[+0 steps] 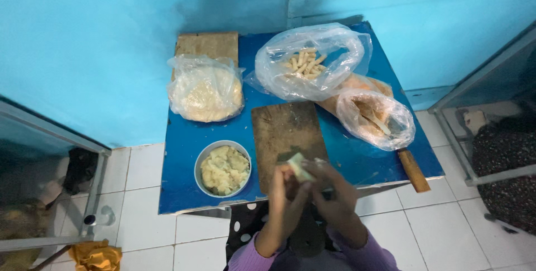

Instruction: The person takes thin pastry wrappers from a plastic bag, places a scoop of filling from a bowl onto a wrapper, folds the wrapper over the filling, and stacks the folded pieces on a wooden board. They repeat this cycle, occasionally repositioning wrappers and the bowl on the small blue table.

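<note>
Left hand (287,193), right hand (335,190) pinch pale soft dough piece (298,166) over worn wooden board (285,131).

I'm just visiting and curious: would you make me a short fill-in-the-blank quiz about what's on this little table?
1. The metal bowl of pale filling stands on a table whose top is painted ____.
2. Both hands, left hand and right hand, hold a pale ____ wrapper.
3. The finished pale rolls lie inside a clear plastic ____.
4. The bare wooden board lies to the ____ of the bowl.

Missing words: blue; dough; bag; right
</note>
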{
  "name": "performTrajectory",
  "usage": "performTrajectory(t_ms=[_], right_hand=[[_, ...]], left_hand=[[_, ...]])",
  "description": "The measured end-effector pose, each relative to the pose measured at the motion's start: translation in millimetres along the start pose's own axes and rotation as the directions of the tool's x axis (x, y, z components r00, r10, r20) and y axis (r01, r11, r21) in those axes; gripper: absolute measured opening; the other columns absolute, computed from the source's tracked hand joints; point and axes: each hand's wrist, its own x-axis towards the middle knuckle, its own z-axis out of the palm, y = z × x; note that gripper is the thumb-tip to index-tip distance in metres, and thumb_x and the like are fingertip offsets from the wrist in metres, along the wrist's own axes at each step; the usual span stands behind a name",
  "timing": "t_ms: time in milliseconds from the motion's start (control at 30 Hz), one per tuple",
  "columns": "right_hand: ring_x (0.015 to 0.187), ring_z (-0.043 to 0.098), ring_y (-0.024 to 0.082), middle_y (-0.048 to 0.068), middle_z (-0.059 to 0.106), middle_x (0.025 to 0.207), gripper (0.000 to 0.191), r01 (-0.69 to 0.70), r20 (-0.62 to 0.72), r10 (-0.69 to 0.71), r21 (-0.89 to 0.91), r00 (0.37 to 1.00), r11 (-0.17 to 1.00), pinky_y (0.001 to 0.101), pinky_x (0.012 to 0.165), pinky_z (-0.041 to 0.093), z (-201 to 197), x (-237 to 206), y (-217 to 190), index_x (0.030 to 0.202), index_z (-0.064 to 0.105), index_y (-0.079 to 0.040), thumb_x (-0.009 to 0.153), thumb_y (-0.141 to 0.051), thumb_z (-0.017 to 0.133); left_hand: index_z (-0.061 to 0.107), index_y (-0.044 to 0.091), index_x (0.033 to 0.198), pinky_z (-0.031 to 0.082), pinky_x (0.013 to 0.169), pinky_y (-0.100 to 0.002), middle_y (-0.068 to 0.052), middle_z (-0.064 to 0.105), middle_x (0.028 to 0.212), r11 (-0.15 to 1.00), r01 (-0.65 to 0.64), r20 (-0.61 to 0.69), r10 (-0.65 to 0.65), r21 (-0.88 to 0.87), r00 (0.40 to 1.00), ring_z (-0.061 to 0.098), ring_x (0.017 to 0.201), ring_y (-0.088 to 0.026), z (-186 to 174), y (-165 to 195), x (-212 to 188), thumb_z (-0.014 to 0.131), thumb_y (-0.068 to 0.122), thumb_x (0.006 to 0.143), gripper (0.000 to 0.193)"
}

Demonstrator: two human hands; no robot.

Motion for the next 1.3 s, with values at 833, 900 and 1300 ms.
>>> performTrajectory(t_ms=[833, 900, 1300], right_hand=[[0.114, 0.074, 0.024, 0.013, 0.077, 0.104, 0.062, -0.276, 0.086, 0.267, 0.455, 0.96, 0.847, 0.0373, 0.101, 0.058, 13.9, 7.0, -28.0, 0.139, 0.055, 0.001, 0.082, 0.004, 0.08], [0.113, 0.073, 0.024, 0.014, 0.078, 0.104, 0.063, -0.398, 0.151, 0.383, 0.564, 0.911, 0.724, 0.0376, 0.098, 0.058, 12.6, 7.2, -24.0, 0.139, 0.056, 0.002, 0.081, 0.006, 0.079], [0.099, 0.066, 0.022, 0.012, 0.066, 0.105, 0.063, -0.512, 0.186, 0.633, 0.77, 0.752, 0.381, 0.0337, 0.086, 0.054, 21.5, -2.8, 8.9, 0.152, 0.049, -0.002, 0.092, 0.004, 0.068]], left_hand=[[0.058, -0.003, 0.115, 0.06, 0.079, -0.034, -0.017, 0.061, 0.115, 0.855, -0.259, 0.009, 0.286, 0.448, 0.958, 0.073, 0.1, -0.027, -19.3, 28.5, -8.8, 0.072, -0.008, 0.085, 0.033], [0.057, -0.004, 0.114, 0.062, 0.081, -0.033, -0.017, 0.06, 0.117, 0.918, -0.251, 0.005, 0.262, 0.306, 0.965, 0.073, 0.102, -0.027, -17.3, 31.2, -8.2, 0.075, -0.01, 0.084, 0.035], [0.061, -0.001, 0.107, 0.051, 0.073, -0.026, -0.009, 0.067, 0.098, 0.92, -0.175, -0.148, 0.239, 0.35, 0.96, 0.06, 0.084, -0.011, -30.0, -14.8, -10.3, 0.066, 0.0, 0.099, 0.01]])
